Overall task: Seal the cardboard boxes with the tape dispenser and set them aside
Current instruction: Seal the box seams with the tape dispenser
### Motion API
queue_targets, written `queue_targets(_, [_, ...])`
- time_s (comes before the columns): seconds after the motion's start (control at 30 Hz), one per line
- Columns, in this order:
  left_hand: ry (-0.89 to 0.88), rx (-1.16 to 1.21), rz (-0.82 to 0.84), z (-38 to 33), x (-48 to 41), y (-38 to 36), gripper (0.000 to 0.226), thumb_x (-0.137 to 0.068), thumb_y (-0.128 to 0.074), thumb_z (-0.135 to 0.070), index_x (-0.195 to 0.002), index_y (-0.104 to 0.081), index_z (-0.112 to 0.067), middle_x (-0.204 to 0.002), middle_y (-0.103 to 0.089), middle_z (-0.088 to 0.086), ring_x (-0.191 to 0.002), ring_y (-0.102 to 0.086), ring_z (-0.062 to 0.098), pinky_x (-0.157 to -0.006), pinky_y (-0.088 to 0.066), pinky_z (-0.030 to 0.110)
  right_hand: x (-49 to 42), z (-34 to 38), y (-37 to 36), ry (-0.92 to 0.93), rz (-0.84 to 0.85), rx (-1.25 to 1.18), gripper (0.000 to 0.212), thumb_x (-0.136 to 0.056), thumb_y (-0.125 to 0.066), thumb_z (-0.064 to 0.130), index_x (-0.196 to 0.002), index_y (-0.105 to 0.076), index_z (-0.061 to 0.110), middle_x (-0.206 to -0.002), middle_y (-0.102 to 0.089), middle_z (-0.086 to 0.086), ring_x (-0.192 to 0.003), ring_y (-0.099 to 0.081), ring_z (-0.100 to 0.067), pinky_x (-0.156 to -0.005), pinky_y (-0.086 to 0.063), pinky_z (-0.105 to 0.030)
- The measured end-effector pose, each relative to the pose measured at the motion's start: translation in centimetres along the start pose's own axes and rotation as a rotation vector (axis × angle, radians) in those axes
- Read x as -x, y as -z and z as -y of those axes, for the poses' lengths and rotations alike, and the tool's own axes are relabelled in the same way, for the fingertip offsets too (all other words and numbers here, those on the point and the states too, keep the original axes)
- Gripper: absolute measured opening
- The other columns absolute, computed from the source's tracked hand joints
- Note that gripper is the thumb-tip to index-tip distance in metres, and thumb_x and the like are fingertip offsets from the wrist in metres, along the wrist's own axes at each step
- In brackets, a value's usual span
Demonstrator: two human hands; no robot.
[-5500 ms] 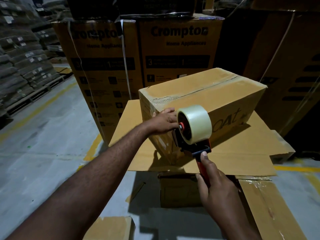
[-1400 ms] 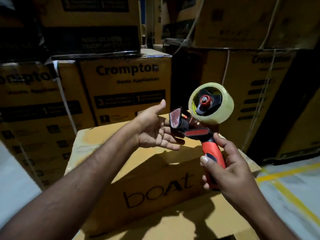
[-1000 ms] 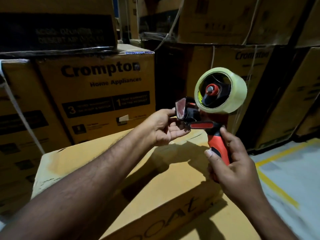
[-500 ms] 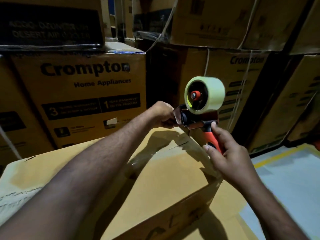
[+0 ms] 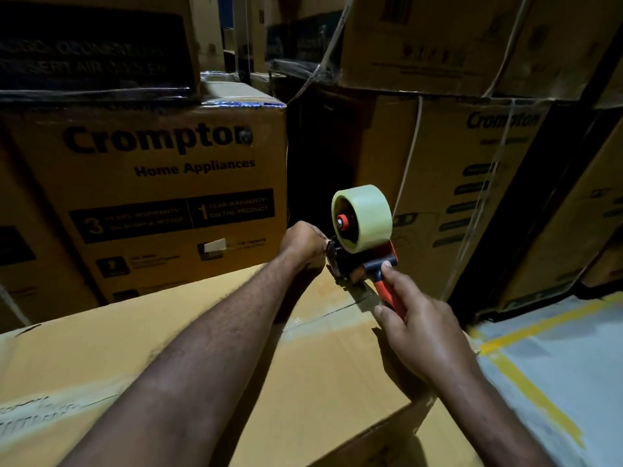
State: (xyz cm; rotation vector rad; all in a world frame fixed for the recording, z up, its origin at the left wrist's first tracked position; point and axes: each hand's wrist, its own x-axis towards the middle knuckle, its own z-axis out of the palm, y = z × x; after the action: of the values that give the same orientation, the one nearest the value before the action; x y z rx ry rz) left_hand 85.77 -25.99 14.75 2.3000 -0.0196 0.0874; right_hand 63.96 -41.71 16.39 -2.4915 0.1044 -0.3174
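Two bare forearms in shot: the left forearm [image 5: 209,358], lower centre, shows fine hair up to the wrist; the right hand [image 5: 424,328], centre right, has short, trimmed nails.

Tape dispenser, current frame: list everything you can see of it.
The tape dispenser has a black frame, a red-orange handle and a wide roll of clear, yellowish tape on a red hub. It stands with the roll uppermost and its front end down at the far edge of the cardboard box, by the flap seam. The right hand grips the handle, one fingertip on the black bar above it. The left hand is curled against the front plate; what it pinches is hidden.
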Motion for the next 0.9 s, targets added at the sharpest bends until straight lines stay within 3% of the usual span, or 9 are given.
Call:
queue_targets(0.1, [0.027,0.036,-0.021,0.5,-0.8,-0.5,0.014,-0.094,-0.065,-0.013,-0.088,-0.078,-0.014,-0.088,-0.075,0.002,-0.079,-0.069,0.019,-0.070,-0.062,0.037,-0.8,0.1,-0.4,0.006,0.008,0.014,0.065,-0.099,-0.058,0.037,-0.152,-0.023,0.048,-0.132,-0.061,0.002,-0.114,-0.058,-0.018,-0.083,-0.046,-0.027])
queue_targets(0.2, [0.079,0.070,-0.031,0.7,-1.7,-0.7,0.016,-0.095,-0.061,-0.014,-0.090,-0.075,-0.008,-0.087,-0.071,0.006,-0.070,-0.058,0.019,-0.061,-0.050,0.033,-1.5,0.2,-0.8,-0.003,0.005,0.005,0.065,-0.099,-0.058,0.038,-0.153,-0.022,0.047,-0.132,-0.060,0.000,-0.113,-0.059,-0.019,-0.085,-0.049,-0.030])
queue_targets(0.4, [0.122,0.066,0.135,1.1,-2.6,-0.8,0.015,-0.090,-0.068,-0.021,-0.078,-0.061,-0.016,-0.082,-0.060,0.003,-0.073,-0.056,0.016,-0.064,-0.046,0.030,-1.6,0.0,-1.2,-0.005,0.003,0.043,0.065,-0.099,-0.058,0.038,-0.152,-0.022,0.048,-0.127,-0.063,-0.001,-0.106,-0.061,-0.017,-0.078,-0.046,-0.024])
queue_targets(0.5, [0.104,-0.013,0.186,1.1,-3.0,-0.9,0.027,-0.090,-0.072,-0.033,-0.103,-0.062,-0.012,-0.102,-0.060,0.006,-0.087,-0.056,0.016,-0.071,-0.045,0.029,-1.7,0.0,-1.2,-0.008,0.019,0.043,0.065,-0.099,-0.058,0.037,-0.152,-0.022,0.048,-0.127,-0.063,-0.001,-0.104,-0.061,-0.016,-0.077,-0.046,-0.023])
queue_targets(0.57, [0.056,-0.067,0.086,1.2,-2.7,-0.8,0.045,-0.089,-0.073,-0.034,-0.125,-0.056,-0.014,-0.114,-0.060,0.006,-0.094,-0.059,0.019,-0.071,-0.050,0.032,-1.9,0.0,-1.1,-0.014,0.028,0.033,0.064,-0.099,-0.057,0.037,-0.151,-0.022,0.050,-0.126,-0.063,-0.001,-0.098,-0.060,-0.015,-0.075,-0.046,-0.023])
queue_targets(0.67, [-0.108,-0.053,0.004,1.7,-2.0,-0.9,0.012,-0.096,-0.066,-0.022,-0.097,-0.070,-0.012,-0.091,-0.069,0.000,-0.075,-0.063,0.011,-0.058,-0.053,0.025,-2.4,-0.2,-1.1,-0.030,0.045,0.007,0.063,-0.099,-0.058,0.037,-0.151,-0.023,0.049,-0.125,-0.063,-0.003,-0.089,-0.054,-0.011,-0.064,-0.044,-0.019])
queue_targets(0.73, [-0.127,-0.032,0.118,1.9,-1.5,-0.4,0.023,-0.100,-0.060,-0.022,-0.089,-0.073,-0.007,-0.079,-0.066,0.000,-0.063,-0.056,0.008,-0.049,-0.044,0.019,-2.6,-0.3,-1.0,-0.037,0.053,-0.013,0.063,-0.099,-0.059,0.037,-0.150,-0.024,0.049,-0.128,-0.060,-0.005,-0.089,-0.053,-0.011,-0.059,-0.040,-0.014])
queue_targets(0.83, [-0.105,-0.092,0.230,1.9,-1.6,-0.1,0.029,-0.102,-0.058,-0.024,-0.085,-0.070,-0.003,-0.078,-0.062,0.008,-0.066,-0.051,0.015,-0.056,-0.043,0.028,-2.6,-0.4,-0.6,-0.053,0.074,-0.035,0.063,-0.099,-0.058,0.036,-0.150,-0.022,0.049,-0.133,-0.057,-0.006,-0.090,-0.054,-0.011,-0.058,-0.039,-0.011])
queue_targets(0.9, [-0.090,-0.138,0.240,1.8,-1.6,-0.5,0.029,-0.102,-0.056,-0.023,-0.092,-0.072,-0.001,-0.091,-0.071,0.014,-0.076,-0.056,0.020,-0.066,-0.051,0.036,-2.6,-0.4,-0.4,-0.051,0.086,-0.026,0.064,-0.099,-0.057,0.035,-0.150,-0.021,0.048,-0.133,-0.057,-0.006,-0.086,-0.053,-0.011,-0.059,-0.041,-0.013])
